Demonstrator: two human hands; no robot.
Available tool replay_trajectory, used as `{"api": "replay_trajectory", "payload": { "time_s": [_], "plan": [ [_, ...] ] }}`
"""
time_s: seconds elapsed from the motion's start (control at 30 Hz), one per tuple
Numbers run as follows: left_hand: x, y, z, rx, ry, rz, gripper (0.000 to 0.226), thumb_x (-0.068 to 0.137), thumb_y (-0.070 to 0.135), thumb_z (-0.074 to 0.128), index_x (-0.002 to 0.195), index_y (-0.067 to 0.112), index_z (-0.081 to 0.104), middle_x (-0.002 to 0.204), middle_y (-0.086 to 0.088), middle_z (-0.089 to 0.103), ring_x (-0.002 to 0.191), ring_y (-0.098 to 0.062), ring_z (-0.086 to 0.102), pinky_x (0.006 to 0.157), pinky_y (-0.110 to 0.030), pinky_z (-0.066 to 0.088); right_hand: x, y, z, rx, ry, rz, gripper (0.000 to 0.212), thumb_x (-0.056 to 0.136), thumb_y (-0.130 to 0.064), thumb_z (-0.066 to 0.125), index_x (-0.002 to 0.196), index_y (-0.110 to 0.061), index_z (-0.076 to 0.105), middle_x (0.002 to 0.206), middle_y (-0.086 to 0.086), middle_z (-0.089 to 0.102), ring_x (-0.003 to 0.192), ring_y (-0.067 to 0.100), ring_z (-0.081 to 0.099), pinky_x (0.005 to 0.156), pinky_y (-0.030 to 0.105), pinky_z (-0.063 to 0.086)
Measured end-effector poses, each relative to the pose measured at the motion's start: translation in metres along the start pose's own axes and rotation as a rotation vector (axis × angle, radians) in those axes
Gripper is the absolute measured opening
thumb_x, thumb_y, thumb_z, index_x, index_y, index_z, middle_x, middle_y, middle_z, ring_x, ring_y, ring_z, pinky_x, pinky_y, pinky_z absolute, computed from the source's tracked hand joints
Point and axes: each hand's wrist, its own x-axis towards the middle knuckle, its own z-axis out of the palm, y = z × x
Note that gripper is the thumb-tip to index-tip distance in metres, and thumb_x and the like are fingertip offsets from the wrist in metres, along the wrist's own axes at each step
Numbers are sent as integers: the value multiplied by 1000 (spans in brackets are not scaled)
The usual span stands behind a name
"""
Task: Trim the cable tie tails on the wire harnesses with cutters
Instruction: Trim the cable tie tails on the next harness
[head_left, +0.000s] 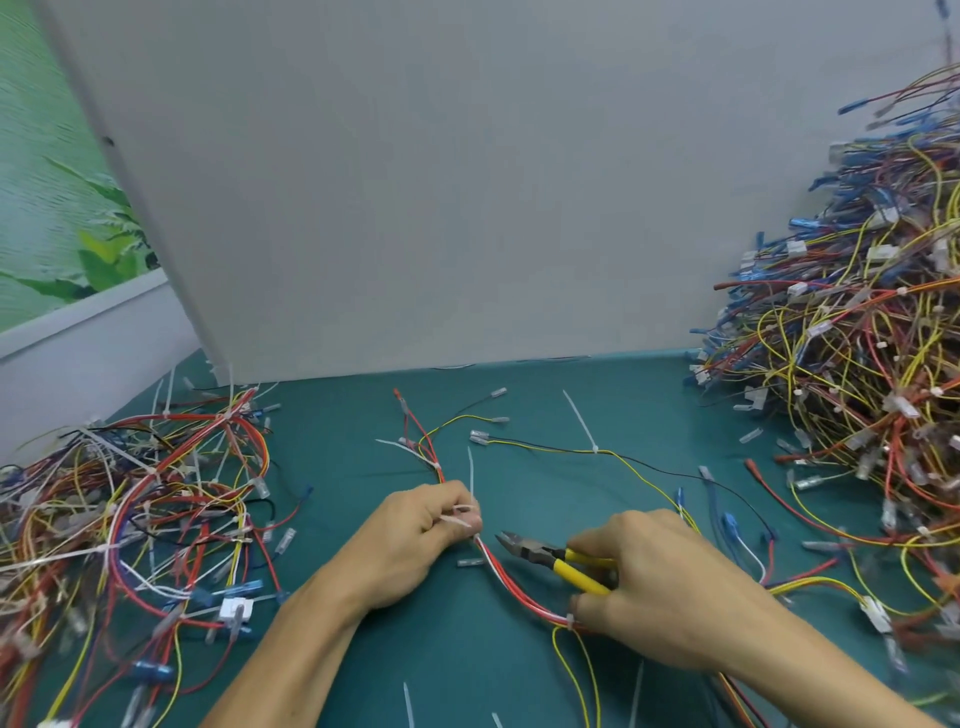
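- The harness (500, 567) is a thin bundle of red and white wires that curves across the middle of the tabletop (337, 467), a smooth teal mat.
- A stiff white tie tail (471, 474) stands up from the bundle just above the left hand (421, 530).
- The cutters (545, 556) have dark metal jaws tapering to a point and glossy yellow handles.
- A plain grey panel (415, 182) closes the tabletop's far edge.
- A tangled left heap (130, 519) and a taller right heap (857, 338) of coloured wires crowd both sides. Open mat remains only in the middle strip, which carries a few stray wires and a cut tie (408, 701).
- The left hand curls round the harness, pinching white tie tails at its fingertips.
- The right hand (660, 587) wraps the yellow handles, its little finger resting on the bundle. The tips point at the left hand, just short of it; I cannot tell how far they gape.
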Motion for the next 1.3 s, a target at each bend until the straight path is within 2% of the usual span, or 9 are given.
{"api": "replay_trajectory", "payload": {
  "time_s": [0.1, 0.23, 0.33, 0.47, 0.63, 0.93, 1.1, 1.23, 1.3],
  "plan": [
    [1, 1, 0, -31, -3, -30, 28, 95, 17, 55, 71, 31, 58, 75, 21, 63, 77, 4, 55, 71, -9, 39, 0, -2, -5, -73, 2, -22, 20, 70, -38, 55, 73, -19, 51, 68, 2, 50, 76, 30, 54, 60, 33, 45],
    [2, 4, 1, -9, 5, -33, 27, 95, 21, 56, 70, 33, 58, 77, 15, 63, 76, 6, 55, 71, -9, 39, 2, -8, -8, -141, 6, -38, 22, 73, -37, 55, 74, -16, 51, 73, 3, 53, 74, 31, 51, 55, 31, 38],
    [2, 4, 3, 8, 18, -43, 30, 95, 20, 56, 68, 33, 55, 71, 22, 61, 74, 9, 53, 69, -8, 38, 4, -14, -7, -154, -3, -51, 22, 74, -37, 55, 75, -15, 52, 78, 4, 56, 72, 31, 50, 54, 29, 36],
    [3, 4, 4, 9, 33, -29, 30, 96, 21, 53, 67, 30, 49, 65, 26, 54, 67, 4, 47, 65, -12, 37, 6, -19, -6, -169, 2, -41, 24, 75, -36, 54, 85, -15, 57, 84, 4, 59, 76, 32, 53, 53, 28, 35],
    [4, 3, 4, 4, 49, -10, 31, 96, 23, 53, 67, 28, 44, 63, 25, 52, 64, 1, 44, 63, -13, 35, 7, -23, -5, -187, 31, -12, 19, 75, -32, 54, 75, -14, 50, 72, 2, 48, 69, 31, 46, 48, 26, 29],
    [3, 3, 4, -6, 50, -6, 29, 97, 24, 51, 69, 27, 45, 63, 23, 51, 64, -1, 42, 63, -15, 35, 8, -29, 4, -217, 63, -15, 20, 79, -32, 53, 72, -17, 42, 72, 0, 40, 73, 32, 44, 49, 25, 24],
    [4, 3, 4, -15, 50, -9, 27, 97, 21, 52, 71, 22, 45, 63, 22, 50, 63, -2, 41, 63, -16, 34, 4, -34, 6, -253, 80, -41, 13, 83, -25, 52, 77, -20, 42, 81, 2, 37, 77, 32, 39, 59, 33, 29],
    [4, 3, 5, -18, 60, -19, 28, 96, 22, 52, 70, 21, 44, 61, 22, 49, 62, -2, 40, 61, -15, 33, 2, -38, 8, -282, 55, -54, 10, 87, -22, 49, 83, -20, 41, 86, 4, 34, 77, 32, 36, 54, 33, 25],
    [4, 3, 6, -14, 64, -23, 30, 97, 23, 52, 68, 21, 42, 59, 23, 49, 61, -1, 40, 60, -15, 33, 1, -39, 10, -297, 53, -55, 15, 87, -19, 49, 79, -19, 36, 87, 6, 32, 77, 32, 34, 48, 29, 18]
  ]
}}
